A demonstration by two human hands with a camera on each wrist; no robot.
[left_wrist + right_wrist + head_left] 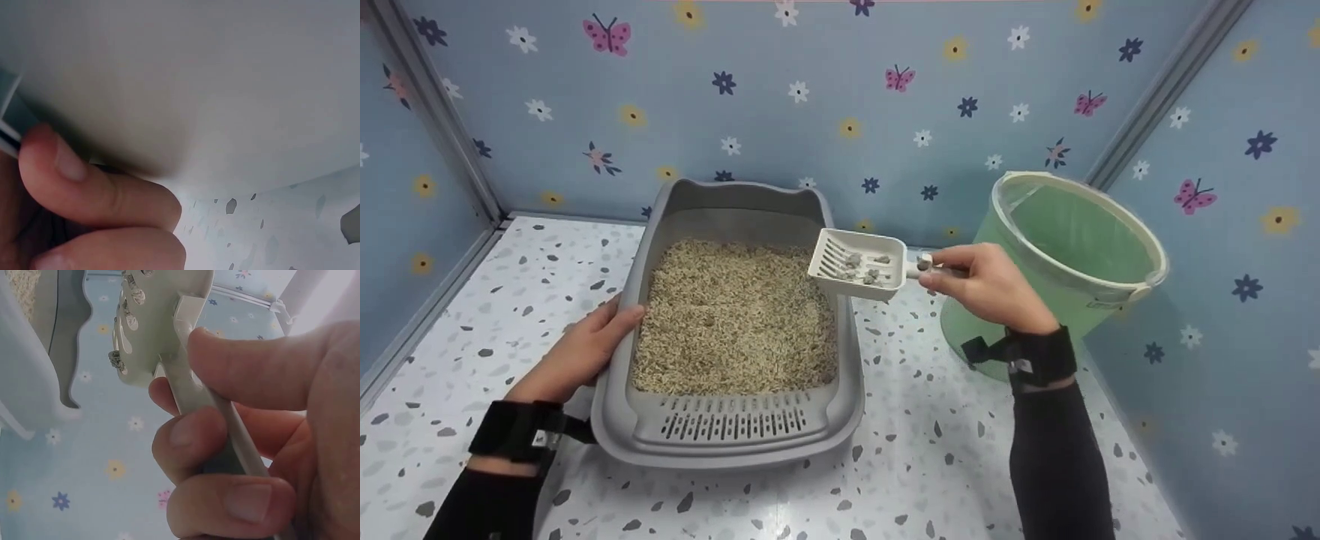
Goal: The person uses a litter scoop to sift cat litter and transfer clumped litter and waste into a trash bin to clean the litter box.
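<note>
My right hand point(986, 281) grips the handle of a white slotted litter scoop point(870, 255), with fingers wrapped round it in the right wrist view. Several grey clumps point(853, 261) lie in the scoop, which is held up beside the right rim of a grey litter box point(727, 450). Tan granular litter point(727, 322) fills the bottom of the box. At its left side, my left hand point(585, 349) holds the box, thumb at the rim. Curled fingers point(124, 202) show against the box's outer wall in the left wrist view.
A green bin point(1080, 225) with a cream rim and a clear liner stands to the right, behind my right hand. Blue flower-patterned panels point(780, 112) enclose the back and both sides. The speckled white surface point(915, 450) lies under box and bin.
</note>
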